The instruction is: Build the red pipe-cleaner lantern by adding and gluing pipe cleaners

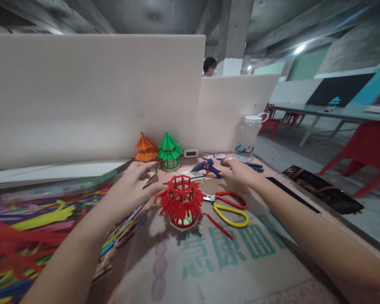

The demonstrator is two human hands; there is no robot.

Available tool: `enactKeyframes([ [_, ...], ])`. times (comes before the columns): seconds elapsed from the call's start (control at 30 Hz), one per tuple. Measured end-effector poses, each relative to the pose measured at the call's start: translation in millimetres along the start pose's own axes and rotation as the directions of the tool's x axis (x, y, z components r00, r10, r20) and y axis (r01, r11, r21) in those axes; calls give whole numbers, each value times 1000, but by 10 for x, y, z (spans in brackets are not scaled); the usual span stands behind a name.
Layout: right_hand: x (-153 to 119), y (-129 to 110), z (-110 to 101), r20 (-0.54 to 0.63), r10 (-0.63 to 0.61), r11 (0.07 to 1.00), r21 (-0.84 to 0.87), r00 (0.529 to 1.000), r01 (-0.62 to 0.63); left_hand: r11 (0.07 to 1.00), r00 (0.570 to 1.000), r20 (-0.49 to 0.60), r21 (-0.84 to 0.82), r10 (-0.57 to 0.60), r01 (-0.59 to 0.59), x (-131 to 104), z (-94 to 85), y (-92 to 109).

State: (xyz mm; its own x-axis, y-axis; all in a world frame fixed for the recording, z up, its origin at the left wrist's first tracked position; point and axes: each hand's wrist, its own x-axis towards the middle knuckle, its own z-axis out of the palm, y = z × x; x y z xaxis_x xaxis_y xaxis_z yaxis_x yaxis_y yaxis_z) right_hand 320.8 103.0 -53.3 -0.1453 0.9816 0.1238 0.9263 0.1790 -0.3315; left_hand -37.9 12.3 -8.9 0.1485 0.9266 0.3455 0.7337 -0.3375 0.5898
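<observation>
My left hand [134, 185] hovers left of a red frilled lantern-like model [182, 204], thumb and fingers apart, holding nothing I can see. Behind its fingers is a round, rimmed item [150, 179], partly hidden. The red model stands upright on a light base on the cardboard, apart from both hands. My right hand [237, 171] reaches to the back right, its visible fingers stretched out beside the handle of a blue glue gun [206, 166]; whether they touch it is unclear. Scissors with red and yellow handles [229, 207] lie open beside the model, near a red strip [220, 226].
An orange tree model [145, 147] and a green one [168, 150] stand before the white partition [91, 97]. A clear bottle [245, 141] is at back right, near blue-handled pliers [256, 166]. Colourful strips [38, 228] fill the left side. Printed cardboard [228, 270] covers the front.
</observation>
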Motion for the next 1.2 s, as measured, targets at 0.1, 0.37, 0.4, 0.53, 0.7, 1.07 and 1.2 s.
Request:
enactKeyframes([
  [0.1, 199, 73, 113, 35, -53, 988, 146, 998, 48, 997, 989, 133, 30, 62, -67, -16, 93, 8],
  [0.37, 372, -135, 324, 30, -126, 901, 422, 992, 102, 987, 950, 269, -25, 161, -160, -22, 302, 38],
  [0.4, 358, -161, 362, 16, -105, 895, 437, 994, 88, 985, 948, 267, -32, 170, -168, -21, 321, 40],
  [0.53, 312, -169, 448, -59, -22, 886, 462, 998, 46, 975, 943, 251, -68, 221, -210, -20, 366, 69],
  [0.7, 309, -134, 271, -146, 81, 883, 469, 986, -3, 975, 945, 242, -45, 222, -217, -56, 375, 146],
  [1.07, -497, -476, -344, -165, -246, 585, 761, 955, 282, 986, 967, 209, 46, 146, -159, -130, 370, 236],
  [1.2, -677, -395, -373, -46, -270, 693, 685, 962, 227, 989, 967, 211, -1, 145, -148, -102, 371, 228],
])
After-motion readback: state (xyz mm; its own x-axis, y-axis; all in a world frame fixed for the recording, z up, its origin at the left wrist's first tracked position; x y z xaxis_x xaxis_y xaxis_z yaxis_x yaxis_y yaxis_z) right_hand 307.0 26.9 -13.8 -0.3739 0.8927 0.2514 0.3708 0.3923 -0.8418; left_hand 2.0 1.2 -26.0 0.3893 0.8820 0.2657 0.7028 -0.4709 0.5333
